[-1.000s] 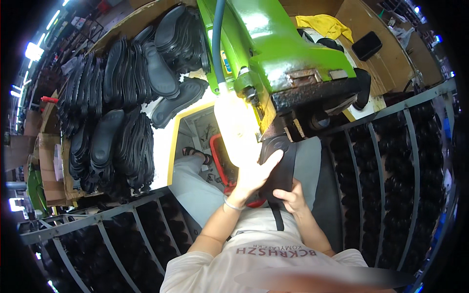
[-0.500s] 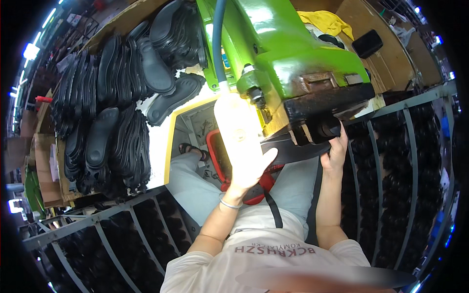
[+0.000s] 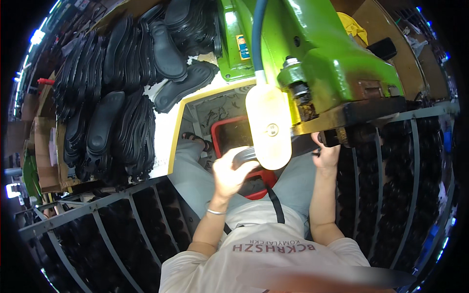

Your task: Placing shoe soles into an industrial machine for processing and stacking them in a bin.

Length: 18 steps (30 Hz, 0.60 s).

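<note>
A black shoe sole (image 3: 247,155) spans the gap between my hands under the green machine (image 3: 327,63), its middle hidden behind the bright lamp (image 3: 268,127). My left hand (image 3: 228,175) grips the sole's left end, fingers over the top and thumb below. At the other end my right hand (image 3: 326,155) is closed on the sole, close under the machine's dark head (image 3: 361,113); its fingertips are partly hidden. Stacks of similar black soles (image 3: 105,119) with ragged edges fill the table's left side. One loose sole (image 3: 188,84) lies at the table's inner edge.
The white table (image 3: 163,141) has a yellow edge around a cut-out. Below sits a red bin (image 3: 215,134) by my legs. Metal rail racks holding dark items stand left (image 3: 105,215) and right (image 3: 415,161). A yellow cloth (image 3: 352,28) lies behind the machine.
The view has shifted, so the machine and lamp appear farther right. My left hand has come out left from behind the lamp, still on the sole. My right hand stays beneath the machine head.
</note>
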Motion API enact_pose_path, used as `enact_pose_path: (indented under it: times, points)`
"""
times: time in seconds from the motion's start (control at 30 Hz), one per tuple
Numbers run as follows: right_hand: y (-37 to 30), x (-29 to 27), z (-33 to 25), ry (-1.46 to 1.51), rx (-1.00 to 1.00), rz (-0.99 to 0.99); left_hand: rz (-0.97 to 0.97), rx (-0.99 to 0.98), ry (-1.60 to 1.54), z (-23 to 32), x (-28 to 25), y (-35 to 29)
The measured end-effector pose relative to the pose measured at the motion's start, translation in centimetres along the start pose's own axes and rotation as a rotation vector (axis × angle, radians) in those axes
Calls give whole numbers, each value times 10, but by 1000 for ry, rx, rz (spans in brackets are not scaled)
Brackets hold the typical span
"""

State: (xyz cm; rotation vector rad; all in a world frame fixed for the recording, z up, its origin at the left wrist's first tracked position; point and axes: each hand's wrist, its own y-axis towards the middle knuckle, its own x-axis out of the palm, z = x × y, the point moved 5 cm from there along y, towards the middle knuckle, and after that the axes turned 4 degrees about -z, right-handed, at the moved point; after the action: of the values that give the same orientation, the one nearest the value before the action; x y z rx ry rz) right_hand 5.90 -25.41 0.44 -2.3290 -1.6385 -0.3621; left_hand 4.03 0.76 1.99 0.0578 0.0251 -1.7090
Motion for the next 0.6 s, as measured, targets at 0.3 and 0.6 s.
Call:
enact_pose_path:
  times: [0.3, 0.6]
  points:
    - [51, -45, -40, 163, -199, -20, -40, 314, 369, -4, 78, 29]
    - [5, 15, -12, 218, -80, -127, 8, 68, -220, 13, 4, 20]
